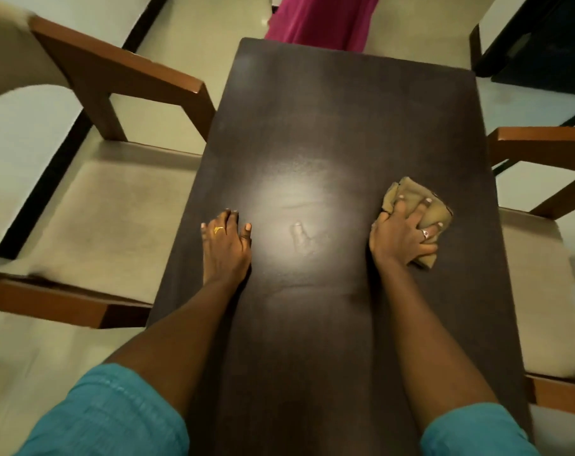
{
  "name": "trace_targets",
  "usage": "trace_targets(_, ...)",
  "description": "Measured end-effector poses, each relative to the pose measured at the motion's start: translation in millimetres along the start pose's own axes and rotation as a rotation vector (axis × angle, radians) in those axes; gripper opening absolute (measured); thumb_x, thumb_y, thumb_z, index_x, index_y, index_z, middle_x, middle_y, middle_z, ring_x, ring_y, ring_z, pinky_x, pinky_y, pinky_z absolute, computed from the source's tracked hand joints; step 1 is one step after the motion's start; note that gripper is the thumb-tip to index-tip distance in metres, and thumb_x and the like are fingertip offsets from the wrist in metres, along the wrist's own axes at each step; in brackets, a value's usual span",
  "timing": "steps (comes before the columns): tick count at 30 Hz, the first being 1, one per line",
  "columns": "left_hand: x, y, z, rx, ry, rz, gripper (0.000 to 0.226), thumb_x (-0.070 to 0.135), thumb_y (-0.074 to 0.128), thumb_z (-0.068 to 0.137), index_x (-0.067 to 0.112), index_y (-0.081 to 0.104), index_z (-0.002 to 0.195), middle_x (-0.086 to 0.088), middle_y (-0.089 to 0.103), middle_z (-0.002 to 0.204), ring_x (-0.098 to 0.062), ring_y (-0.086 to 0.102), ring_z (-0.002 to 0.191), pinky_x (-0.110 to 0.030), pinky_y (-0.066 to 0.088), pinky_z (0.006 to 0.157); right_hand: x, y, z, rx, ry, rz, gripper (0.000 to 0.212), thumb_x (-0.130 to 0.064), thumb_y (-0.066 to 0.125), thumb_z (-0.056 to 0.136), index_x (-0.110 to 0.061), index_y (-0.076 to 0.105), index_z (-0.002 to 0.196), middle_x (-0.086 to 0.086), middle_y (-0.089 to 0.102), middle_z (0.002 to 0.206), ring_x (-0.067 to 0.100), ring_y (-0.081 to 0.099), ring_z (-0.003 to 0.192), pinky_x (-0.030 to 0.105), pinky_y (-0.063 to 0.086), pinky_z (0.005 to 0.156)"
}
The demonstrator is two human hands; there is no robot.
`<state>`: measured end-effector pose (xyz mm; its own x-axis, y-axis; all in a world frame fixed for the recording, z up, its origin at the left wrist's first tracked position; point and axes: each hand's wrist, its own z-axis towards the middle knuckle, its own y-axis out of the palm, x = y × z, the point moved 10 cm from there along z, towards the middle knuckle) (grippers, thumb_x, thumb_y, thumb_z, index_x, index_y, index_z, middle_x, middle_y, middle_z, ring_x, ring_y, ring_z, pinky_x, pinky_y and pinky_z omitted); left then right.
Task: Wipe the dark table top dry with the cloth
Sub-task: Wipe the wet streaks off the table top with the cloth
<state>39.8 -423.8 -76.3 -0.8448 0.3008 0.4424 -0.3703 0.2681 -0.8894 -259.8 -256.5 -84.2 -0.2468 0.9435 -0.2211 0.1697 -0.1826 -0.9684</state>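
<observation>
The dark brown table top (329,110) runs lengthwise away from me. A crumpled tan cloth (431,209) lies flat on its right side, and my right hand (401,236) presses down on it with fingers spread over the fabric. My left hand (225,245) rests flat on the bare table near the left edge, holding nothing. Between the hands a small wet smear (301,238) and faint streaks shine under a light reflection (299,192).
A wooden armchair with a beige seat (115,199) stands tight against the table's left side. Another beige-seated chair (542,258) is at the right. A person in a pink garment (322,18) stands at the table's far end. A dark cabinet (542,44) sits far right.
</observation>
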Motion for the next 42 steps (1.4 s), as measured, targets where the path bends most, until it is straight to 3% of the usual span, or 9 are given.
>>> trace_targets(5, -40, -21, -4, -0.006, 0.006, 0.03, 0.044, 0.029, 0.031, 0.099, 0.006, 0.044, 0.134, -0.013, 0.042, 0.143, -0.031, 0.035, 0.133, -0.046, 0.014, 0.117, -100, 26, -76, -0.003, -0.188, 0.05, 0.046, -0.044, 0.038, 0.088, -0.035, 0.053, 0.13, 0.005, 0.027, 0.156, 0.051, 0.023, 0.137, 0.064, 0.023, 0.098)
trace_targets(12, -86, -49, -8, 0.018, -0.021, -0.027, 0.043, 0.027, 0.028, 0.099, 0.005, 0.046, 0.131, -0.016, 0.041, 0.143, -0.032, 0.034, 0.134, -0.048, 0.014, 0.117, -234, 78, -211, -0.217, -0.657, -0.025, 0.052, -0.044, 0.039, 0.096, -0.037, 0.027, 0.146, 0.004, 0.005, 0.16, 0.048, 0.006, 0.141, 0.065, 0.014, 0.106)
trace_targets(16, -103, -57, -15, 0.054, -0.068, -0.106, 0.045, 0.027, 0.025, 0.099, 0.003, 0.044, 0.132, -0.018, 0.044, 0.14, -0.032, 0.037, 0.132, -0.049, 0.02, 0.116, -251, 94, -262, -0.3, -0.883, -0.087, 0.048, -0.045, 0.029, 0.099, -0.037, 0.024, 0.147, 0.004, 0.004, 0.16, 0.048, 0.005, 0.142, 0.066, 0.015, 0.105)
trace_targets(20, -105, -50, -29, -0.016, -0.074, -0.088, 0.043, 0.028, 0.027, 0.099, 0.007, 0.044, 0.132, -0.015, 0.045, 0.14, -0.031, 0.035, 0.133, -0.049, 0.023, 0.115, -228, 81, -264, -0.28, -0.935, -0.119, 0.048, -0.044, 0.034, 0.097, -0.039, 0.028, 0.145, 0.002, 0.011, 0.16, 0.046, 0.011, 0.142, 0.061, 0.02, 0.105)
trace_targets(28, -69, -43, -53, -0.077, -0.027, -0.059, 0.044, 0.03, 0.028, 0.1, 0.007, 0.044, 0.134, -0.014, 0.042, 0.144, -0.031, 0.03, 0.137, -0.049, 0.019, 0.117, -119, 43, -187, -0.176, -0.612, -0.106, 0.052, -0.041, 0.05, 0.088, -0.039, 0.041, 0.139, 0.0, 0.019, 0.158, 0.042, 0.017, 0.142, 0.058, 0.023, 0.104)
trace_targets(32, -49, -33, -69, -0.102, -0.033, -0.039, 0.044, 0.029, 0.029, 0.1, 0.008, 0.042, 0.135, -0.014, 0.04, 0.146, -0.031, 0.027, 0.139, -0.046, 0.015, 0.119, -42, 20, -126, -0.128, -0.417, -0.138, 0.052, -0.04, 0.046, 0.09, -0.038, 0.036, 0.142, -0.001, 0.015, 0.159, 0.04, 0.014, 0.142, 0.055, 0.022, 0.104)
trace_targets(42, -5, -6, -106, -0.11, 0.003, -0.026, 0.042, 0.028, 0.03, 0.1, 0.007, 0.046, 0.133, -0.014, 0.041, 0.144, -0.03, 0.029, 0.138, -0.043, 0.01, 0.119, 150, -44, -27, -0.08, -0.045, -0.096, 0.051, -0.035, 0.042, 0.096, -0.026, 0.031, 0.145, 0.009, 0.01, 0.159, 0.044, 0.007, 0.142, 0.067, 0.015, 0.105)
